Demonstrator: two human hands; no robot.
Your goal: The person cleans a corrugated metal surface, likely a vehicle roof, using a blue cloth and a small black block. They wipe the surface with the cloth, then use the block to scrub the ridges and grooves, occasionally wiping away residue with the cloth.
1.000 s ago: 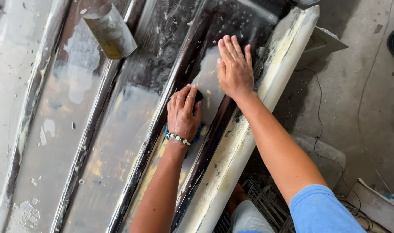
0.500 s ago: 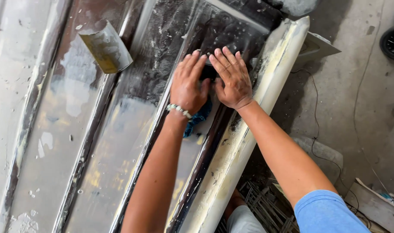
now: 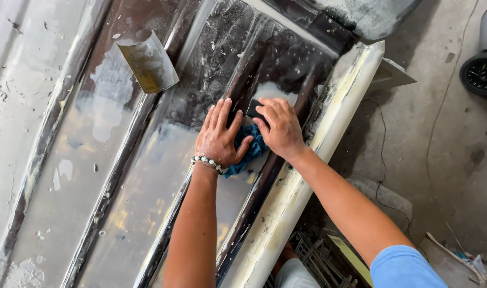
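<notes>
- Head view: a person is looking down at a large ribbed metal panel [image 3: 120, 176], shiny and wet, smeared with pale dust and dried filler.
- The left hand [image 3: 218, 137] is lying flat, fingers spread, pressing down on a crumpled blue cloth [image 3: 248, 152]; it is resting on the cloth rather than clenching it. A beaded bracelet [image 3: 207, 161] is circling the wrist.
- The right hand [image 3: 279, 128] is curling around a small dark sanding block [image 3: 254, 108], gripping it against the panel just above the cloth. The two hands are almost touching.
- A wide metal scraper [image 3: 149, 63], caked with filler, is lying on the panel well apart from the hands.
- A pale, filler-coated edge [image 3: 329, 122] is running along the panel's right side, with grey concrete floor [image 3: 441, 160] beyond it.
- The step appears to be wet sanding one rib of the panel, with the cloth wiping alongside.
- Continuing would seem to call for firm, even pressure along the rib, keeping the block flat against it.
</notes>
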